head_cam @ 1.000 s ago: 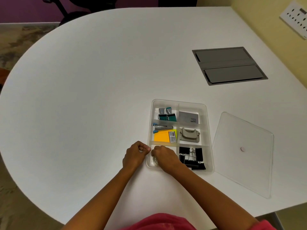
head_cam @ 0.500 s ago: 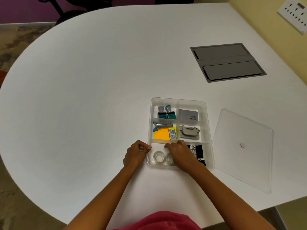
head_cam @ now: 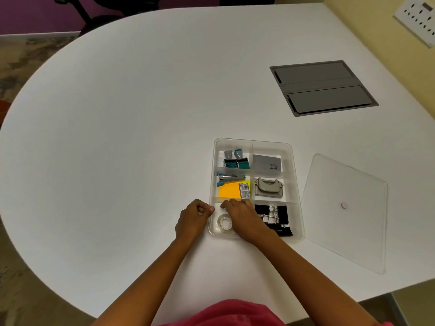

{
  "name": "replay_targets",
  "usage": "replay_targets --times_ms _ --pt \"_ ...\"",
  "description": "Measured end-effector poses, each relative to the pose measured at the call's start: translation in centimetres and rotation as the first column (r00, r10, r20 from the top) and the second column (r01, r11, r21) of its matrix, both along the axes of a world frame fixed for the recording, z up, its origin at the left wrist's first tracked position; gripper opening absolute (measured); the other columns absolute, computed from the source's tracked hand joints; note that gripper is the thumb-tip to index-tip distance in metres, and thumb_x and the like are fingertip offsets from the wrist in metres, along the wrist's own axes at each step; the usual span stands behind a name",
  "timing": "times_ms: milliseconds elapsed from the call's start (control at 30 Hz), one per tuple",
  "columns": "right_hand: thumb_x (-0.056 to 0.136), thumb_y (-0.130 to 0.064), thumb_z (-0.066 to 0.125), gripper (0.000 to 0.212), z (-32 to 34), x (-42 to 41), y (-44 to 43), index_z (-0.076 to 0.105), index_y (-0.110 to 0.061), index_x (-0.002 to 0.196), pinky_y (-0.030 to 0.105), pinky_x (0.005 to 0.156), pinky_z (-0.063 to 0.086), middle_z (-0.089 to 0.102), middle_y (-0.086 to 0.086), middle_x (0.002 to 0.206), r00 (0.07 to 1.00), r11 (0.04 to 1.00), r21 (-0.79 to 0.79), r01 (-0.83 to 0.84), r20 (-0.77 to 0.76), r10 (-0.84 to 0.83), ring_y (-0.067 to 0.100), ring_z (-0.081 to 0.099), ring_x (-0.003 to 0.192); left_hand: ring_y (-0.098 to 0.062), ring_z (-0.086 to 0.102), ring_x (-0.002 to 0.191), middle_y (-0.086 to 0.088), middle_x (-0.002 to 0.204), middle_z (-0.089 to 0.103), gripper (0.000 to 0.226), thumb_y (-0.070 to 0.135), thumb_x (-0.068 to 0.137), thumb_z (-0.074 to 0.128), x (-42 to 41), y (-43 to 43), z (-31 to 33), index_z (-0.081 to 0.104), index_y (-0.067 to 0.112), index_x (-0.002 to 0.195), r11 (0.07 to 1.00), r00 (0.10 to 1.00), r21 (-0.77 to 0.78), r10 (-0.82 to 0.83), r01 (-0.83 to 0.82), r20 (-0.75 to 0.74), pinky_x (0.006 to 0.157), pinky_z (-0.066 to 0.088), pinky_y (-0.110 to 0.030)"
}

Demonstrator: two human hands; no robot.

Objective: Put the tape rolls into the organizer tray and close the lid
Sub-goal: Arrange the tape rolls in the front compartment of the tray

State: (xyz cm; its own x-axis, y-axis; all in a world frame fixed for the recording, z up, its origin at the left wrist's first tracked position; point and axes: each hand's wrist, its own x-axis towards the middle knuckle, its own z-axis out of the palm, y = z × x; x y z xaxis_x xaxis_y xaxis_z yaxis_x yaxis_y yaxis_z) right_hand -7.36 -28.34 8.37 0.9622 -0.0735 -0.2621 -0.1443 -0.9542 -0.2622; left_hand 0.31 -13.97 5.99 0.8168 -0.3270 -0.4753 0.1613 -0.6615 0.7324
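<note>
The clear organizer tray lies open on the white table. One clear tape roll lies flat in its near-left compartment. My right hand rests palm down over the rest of that compartment, fingers curled against the far divider. It hides anything under it, so I cannot tell if it grips something. My left hand is a closed fist just outside the tray's left wall, thumb touching the rim. The clear lid lies flat on the table to the right of the tray.
Other compartments hold black binder clips, a grey hole punch, orange sticky notes, a stapler, coloured clips and a grey box. A grey cable hatch is set in the table at the far right.
My right hand slid left and now covers the second tape roll, which showed half a second ago. The binder clips are uncovered again. My left hand has stayed put.
</note>
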Motion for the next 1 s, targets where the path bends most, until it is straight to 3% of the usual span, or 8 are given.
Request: replay_targets --times_ms 200,433,667,767,833,933,1000 --pt "0.088 -0.002 0.053 0.049 -0.2 0.5 1.2 0.04 -0.013 0.134 0.037 0.104 0.029 0.057 0.009 0.128 0.998 0.998 0.06 -0.008 -0.056 0.012 0.026 0.051 0.119 -0.014 0.057 0.085 0.007 0.086 0.061 0.019 0.044 0.085 0.061 0.1 0.0 0.1 0.058 0.026 0.088 1.0 1.0 0.012 -0.003 0.003 -0.012 0.08 0.046 -0.032" --pt "0.089 -0.003 0.053 0.047 0.2 0.1 1.2 0.039 -0.011 0.134 0.038 0.105 0.027 0.056 0.012 0.13 0.998 0.998 0.052 -0.034 -0.05 0.037 0.026 0.049 0.122 -0.008 0.054 0.081 0.017 0.081 0.056 0.017 0.048 0.085 0.06 0.1 -0.1 0.4 0.056 0.032 0.085 0.998 0.999 0.058 -0.038 0.036 0.032 0.069 0.038 -0.026" --pt "0.081 0.007 0.053 0.057 1.8 -1.3 0.6 0.047 -0.014 0.133 0.035 0.105 0.031 0.055 0.007 0.131 0.981 0.992 0.117 0.047 0.184 -0.068 0.024 0.049 0.122 -0.01 0.055 0.082 0.019 0.078 0.055 0.017 0.048 0.085 0.059 0.1 0.0 0.5 0.056 0.032 0.083 0.997 0.999 0.064 -0.038 0.036 0.024 0.072 0.041 -0.029" --pt "0.077 0.015 0.053 0.05 3.4 -2.8 -0.8 0.059 -0.007 0.122 0.039 0.097 0.043 0.062 0.013 0.118 0.926 0.97 0.183 0.161 0.313 -0.212 0.03 0.057 0.11 -0.012 0.056 0.083 0.015 0.08 0.057 0.017 0.048 0.086 0.058 -0.1 0.0 0.6 0.057 0.031 0.084 0.997 0.999 0.069 -0.038 0.036 0.017 0.074 0.043 -0.031" --pt "0.079 0.017 0.054 0.043 4.2 -4.1 -2.1 0.063 -0.005 0.115 0.034 0.092 0.048 0.064 0.015 0.111 0.859 0.941 0.224 0.252 0.396 -0.324 0.029 0.06 0.103 -0.013 0.056 0.083 0.013 0.083 0.058 0.019 0.046 0.088 0.056 -0.3 -0.1 0.9 0.058 0.027 0.088 0.994 0.997 0.095 -0.059 0.054 0.052 0.072 0.041 -0.03" --pt "0.081 0.017 0.056 0.033 4.6 -6.5 -4.2 0.064 -0.003 0.106 0.019 0.084 0.042 0.063 0.014 0.103 0.733 0.878 0.266 0.398 0.483 -0.479 0.025 0.06 0.094 -0.014 0.055 0.082 0.011 0.087 0.058 0.022 0.044 0.09 0.054 -0.7 -0.4 1.4 0.057 0.023 0.097 0.981 0.982 0.166 -0.124 0.1 0.142 0.069 0.036 -0.028" --pt "0.082 0.017 0.055 0.031 4.2 -8.2 -5.7 0.063 -0.003 0.103 0.017 0.081 0.039 0.061 0.013 0.099 0.636 0.816 0.276 0.508 0.519 -0.572 0.025 0.059 0.091 -0.015 0.054 0.082 0.01 0.088 0.058 0.021 0.041 0.091 0.054 -1.0 -0.4 1.7 0.056 0.022 0.099 0.975 0.977 0.189 -0.143 0.113 0.157 0.069 0.036 -0.028"
